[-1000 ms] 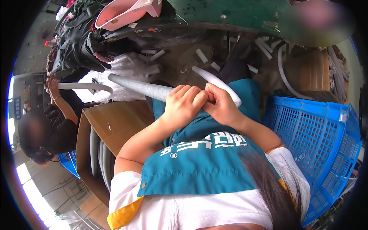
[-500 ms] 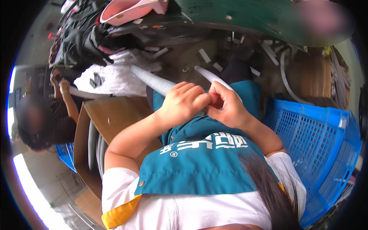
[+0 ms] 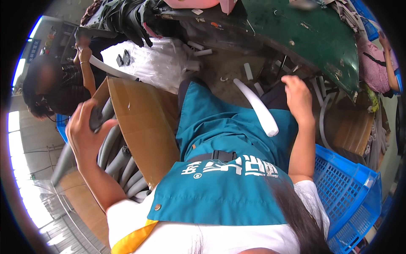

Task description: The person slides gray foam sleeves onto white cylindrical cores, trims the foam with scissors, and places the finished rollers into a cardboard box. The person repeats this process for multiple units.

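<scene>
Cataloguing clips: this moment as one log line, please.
left hand: spread by dark piece, contact unclear; right hand: open, empty; white tube: over apron; grey tubes: in cardboard box

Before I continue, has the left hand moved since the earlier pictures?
Yes, to the left: the left hand was right of the box's brown cardboard panel, and is now left of it.

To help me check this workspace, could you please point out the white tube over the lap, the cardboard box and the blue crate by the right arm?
White tube (image 3: 258,106): head view, middle of its length.
Cardboard box (image 3: 146,120): head view, brown side panel.
Blue crate (image 3: 337,178): head view, meshed side wall.
</scene>
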`<state>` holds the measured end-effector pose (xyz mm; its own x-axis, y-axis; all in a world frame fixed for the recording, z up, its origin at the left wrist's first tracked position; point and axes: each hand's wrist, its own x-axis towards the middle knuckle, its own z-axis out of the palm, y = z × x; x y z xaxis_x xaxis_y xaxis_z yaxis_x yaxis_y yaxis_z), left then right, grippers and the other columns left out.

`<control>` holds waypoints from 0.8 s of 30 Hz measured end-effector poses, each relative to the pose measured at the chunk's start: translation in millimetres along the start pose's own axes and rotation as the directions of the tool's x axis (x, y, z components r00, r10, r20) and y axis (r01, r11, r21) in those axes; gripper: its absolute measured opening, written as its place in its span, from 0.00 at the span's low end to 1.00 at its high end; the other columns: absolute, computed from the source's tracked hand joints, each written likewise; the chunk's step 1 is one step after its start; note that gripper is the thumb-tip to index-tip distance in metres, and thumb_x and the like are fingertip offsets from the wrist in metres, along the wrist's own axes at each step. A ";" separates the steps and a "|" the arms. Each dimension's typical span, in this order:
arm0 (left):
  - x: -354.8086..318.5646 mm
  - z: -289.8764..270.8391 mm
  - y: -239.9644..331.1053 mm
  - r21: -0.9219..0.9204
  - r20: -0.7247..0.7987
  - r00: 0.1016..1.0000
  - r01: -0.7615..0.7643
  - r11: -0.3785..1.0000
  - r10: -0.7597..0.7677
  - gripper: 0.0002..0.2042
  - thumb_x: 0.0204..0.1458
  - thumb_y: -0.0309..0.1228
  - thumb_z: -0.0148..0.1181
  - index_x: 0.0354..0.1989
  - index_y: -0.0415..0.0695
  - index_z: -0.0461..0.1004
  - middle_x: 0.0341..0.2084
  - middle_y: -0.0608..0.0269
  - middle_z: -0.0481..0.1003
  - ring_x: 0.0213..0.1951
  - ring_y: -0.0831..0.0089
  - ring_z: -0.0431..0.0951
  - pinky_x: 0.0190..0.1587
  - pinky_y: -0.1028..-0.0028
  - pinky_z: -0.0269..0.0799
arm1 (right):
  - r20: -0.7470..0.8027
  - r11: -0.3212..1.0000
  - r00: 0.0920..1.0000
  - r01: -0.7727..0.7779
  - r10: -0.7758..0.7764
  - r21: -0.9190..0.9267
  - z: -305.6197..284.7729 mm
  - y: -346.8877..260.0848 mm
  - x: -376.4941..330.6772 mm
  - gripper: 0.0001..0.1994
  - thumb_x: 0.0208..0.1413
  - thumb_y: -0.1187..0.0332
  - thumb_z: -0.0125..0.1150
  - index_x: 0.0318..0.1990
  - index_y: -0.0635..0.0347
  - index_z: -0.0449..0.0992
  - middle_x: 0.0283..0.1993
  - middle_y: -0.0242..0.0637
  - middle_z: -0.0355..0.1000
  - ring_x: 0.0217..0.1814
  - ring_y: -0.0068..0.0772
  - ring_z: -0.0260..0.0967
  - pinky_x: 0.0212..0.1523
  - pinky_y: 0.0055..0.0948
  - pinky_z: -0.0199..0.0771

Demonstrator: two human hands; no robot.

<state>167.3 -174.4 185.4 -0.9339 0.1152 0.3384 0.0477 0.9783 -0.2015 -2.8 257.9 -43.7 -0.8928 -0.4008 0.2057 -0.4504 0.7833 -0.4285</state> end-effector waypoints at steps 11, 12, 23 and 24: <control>20.7 54.0 -11.3 -0.139 0.330 0.943 0.006 0.990 0.041 0.26 0.44 0.36 0.68 0.53 0.43 0.70 0.48 0.54 0.71 0.53 0.55 0.68 0.56 0.62 0.65 | -0.057 0.689 0.940 0.287 -0.336 0.666 55.8 -50.5 -44.7 0.23 0.37 0.72 0.73 0.43 0.58 0.71 0.55 0.45 0.70 0.59 0.47 0.67 0.60 0.39 0.66; 39.4 52.5 -4.5 -0.148 0.388 0.912 -0.082 0.986 0.134 0.26 0.44 0.37 0.68 0.53 0.43 0.71 0.46 0.55 0.72 0.52 0.56 0.69 0.55 0.62 0.66 | -0.064 0.620 0.981 0.165 -0.183 0.767 49.1 -54.7 -39.7 0.23 0.39 0.74 0.71 0.45 0.60 0.70 0.54 0.45 0.70 0.58 0.44 0.68 0.58 0.36 0.67; 279.8 167.2 124.9 -0.737 0.189 0.566 -0.458 0.497 0.802 0.23 0.48 0.45 0.64 0.47 0.41 0.74 0.38 0.52 0.75 0.44 0.55 0.75 0.48 0.60 0.69 | -0.542 0.908 0.810 0.030 0.223 0.418 -28.9 60.7 84.2 0.18 0.48 0.63 0.68 0.40 0.65 0.71 0.37 0.43 0.74 0.35 0.33 0.72 0.37 0.32 0.72; 307.4 175.0 144.3 -0.700 0.165 0.597 -0.490 0.519 0.785 0.24 0.48 0.45 0.65 0.48 0.41 0.73 0.41 0.50 0.74 0.46 0.54 0.73 0.49 0.61 0.68 | -0.494 0.839 0.823 0.040 0.280 0.542 -23.8 80.2 97.8 0.19 0.48 0.61 0.67 0.41 0.65 0.71 0.36 0.42 0.74 0.35 0.33 0.72 0.37 0.32 0.72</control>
<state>-175.0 -27.9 99.5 -0.5785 0.8086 -0.1078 0.7301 0.5721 0.3736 -126.6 292.8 -37.0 -0.8661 0.1243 0.4842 -0.4081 0.3835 -0.8285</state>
